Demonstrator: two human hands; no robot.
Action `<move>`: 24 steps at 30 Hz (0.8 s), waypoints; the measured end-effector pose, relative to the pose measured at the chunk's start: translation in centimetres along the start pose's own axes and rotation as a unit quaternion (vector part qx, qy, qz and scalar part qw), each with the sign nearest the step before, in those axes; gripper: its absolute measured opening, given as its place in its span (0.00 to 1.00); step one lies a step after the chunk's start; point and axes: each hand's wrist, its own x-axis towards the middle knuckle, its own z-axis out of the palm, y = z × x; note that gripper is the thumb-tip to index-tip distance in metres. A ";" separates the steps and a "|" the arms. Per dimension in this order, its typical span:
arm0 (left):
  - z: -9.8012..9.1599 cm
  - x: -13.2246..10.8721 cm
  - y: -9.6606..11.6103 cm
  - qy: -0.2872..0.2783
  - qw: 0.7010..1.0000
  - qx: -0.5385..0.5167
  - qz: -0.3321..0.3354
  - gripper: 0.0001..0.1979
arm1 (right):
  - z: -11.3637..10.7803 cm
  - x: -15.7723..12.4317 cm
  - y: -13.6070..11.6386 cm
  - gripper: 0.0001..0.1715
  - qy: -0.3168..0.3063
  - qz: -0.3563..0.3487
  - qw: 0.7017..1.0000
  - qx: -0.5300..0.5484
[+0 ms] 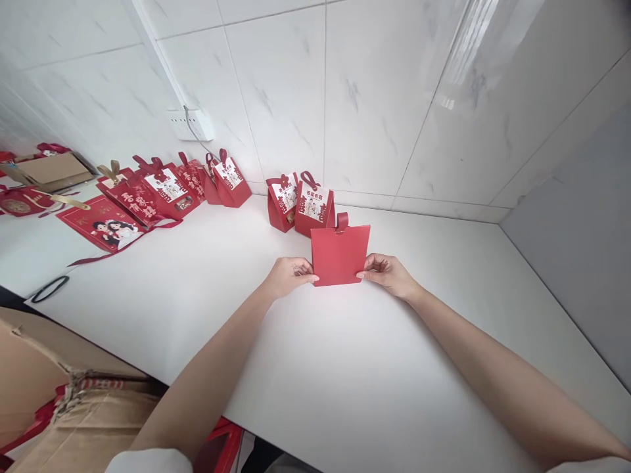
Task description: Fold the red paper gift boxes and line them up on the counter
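**Held Plain Red Bag (340, 259) Upright at White Table (305, 374) by Its Two Sides**

Presented the bag with its plain face toward the camera, near the middle of the table, bottom edge at the tabletop. Could not tell for certain about contact along that edge. Pinched one lower side with the left hand (290, 276) and the opposite lower side with the right hand (390, 274), both hands clamped on the bag and apart by its full width. Pressed both thumbs (306, 280) to the near face, with the other fingers bent at the sides. Could not tell their reach behind the panel. Bore a short ribbon loop (342, 220) at the middle of the bag's top edge, above a small notch.

Stood two labelled red bags just beyond: a left one (277, 213) with a knotted ribbon, and a right one (314, 207) with a looped ribbon, partly covered by the held bag. Grouped farther left a tent-shaped red bag (239, 192) near the tiled wall (374, 92), a white-labelled bag (165, 185), a bag with white lettering (135, 203) and a flat red box (93, 220) printed with a cartoon couple. Trailed a dark red ribbon (170, 222) across the tabletop beside them.

Lay, near the table's left edge, a black loop (35, 299). Fixed on the wall a white socket (200, 127). Showed below, at lower left, a cardboard box (98, 420).
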 end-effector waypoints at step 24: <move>-1.1 0.1 -0.4 0.023 0.986 0.165 -0.002 0.08 | -0.3 -0.3 -0.2 0.23 0.017 -0.075 0.988 -0.135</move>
